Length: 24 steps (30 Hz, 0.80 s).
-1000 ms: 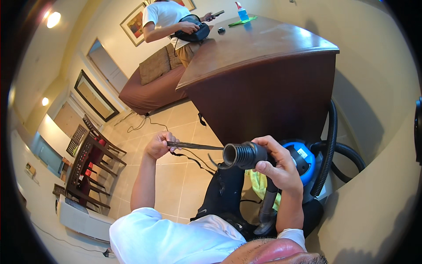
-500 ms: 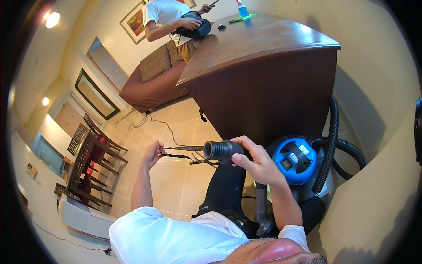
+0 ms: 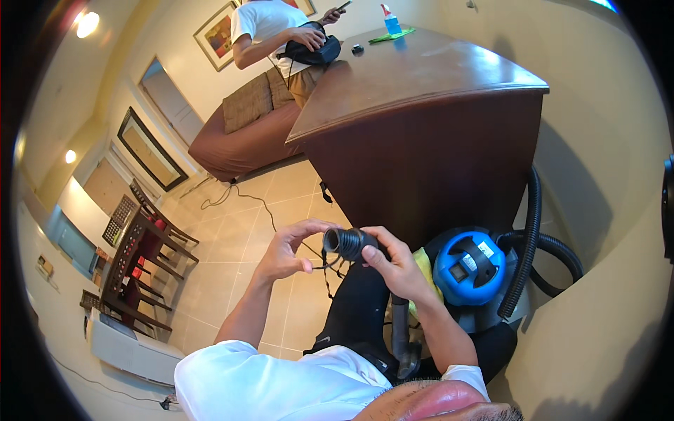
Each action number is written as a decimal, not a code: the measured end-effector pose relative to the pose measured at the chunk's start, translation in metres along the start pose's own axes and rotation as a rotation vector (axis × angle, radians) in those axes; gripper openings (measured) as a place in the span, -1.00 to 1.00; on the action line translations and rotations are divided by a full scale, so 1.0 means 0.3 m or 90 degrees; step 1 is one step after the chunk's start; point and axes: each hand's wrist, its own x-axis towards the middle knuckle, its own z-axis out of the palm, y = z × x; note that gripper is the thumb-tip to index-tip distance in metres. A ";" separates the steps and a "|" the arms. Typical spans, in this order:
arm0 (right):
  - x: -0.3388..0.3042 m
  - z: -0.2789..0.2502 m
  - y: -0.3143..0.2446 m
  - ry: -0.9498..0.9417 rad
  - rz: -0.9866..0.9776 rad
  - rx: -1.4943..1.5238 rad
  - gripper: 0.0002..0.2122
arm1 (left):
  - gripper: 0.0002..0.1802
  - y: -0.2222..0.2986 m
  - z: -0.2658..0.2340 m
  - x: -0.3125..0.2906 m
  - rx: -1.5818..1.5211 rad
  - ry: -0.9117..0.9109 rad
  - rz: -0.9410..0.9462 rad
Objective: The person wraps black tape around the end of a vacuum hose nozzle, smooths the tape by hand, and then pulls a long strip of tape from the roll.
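Observation:
My right hand (image 3: 397, 263) grips a black ribbed vacuum hose fitting (image 3: 344, 243), its round mouth turned toward my left. Just left of that mouth is my left hand (image 3: 286, 251), its thumb and fingers spread and its fingertips at the fitting's upper rim. Whether they touch it I cannot make out. Thin dark strands (image 3: 328, 266) hang below the fitting, beside my left thumb. A dark grey tube (image 3: 401, 337) stands by my legs under my right wrist. To the right sits a vacuum cleaner with a blue round top (image 3: 469, 268).
A black corrugated hose (image 3: 523, 252) curves beside the vacuum. A yellow cloth (image 3: 423, 266) lies between it and my leg. Ahead stands a big brown counter (image 3: 421, 154) with a spray bottle (image 3: 391, 22). Another person (image 3: 270, 35) stands behind it. A cord (image 3: 263, 202) crosses the tiled floor.
My left hand has moved right, up to the fitting, and its fingers have opened from a pinch on a dark strand. The strand no longer stretches out to the left.

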 end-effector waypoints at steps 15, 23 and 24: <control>-0.006 -0.036 -0.058 0.074 -0.016 0.091 -0.65 | -0.73 0.095 0.140 0.096 0.032 0.060 0.002; 0.001 -0.037 -0.061 0.074 -0.021 0.062 -0.64 | -0.75 0.096 0.125 0.109 -0.055 0.066 -0.042; 0.001 -0.034 -0.064 0.074 -0.021 0.054 -0.64 | -0.77 0.100 0.128 0.113 -0.061 0.062 -0.042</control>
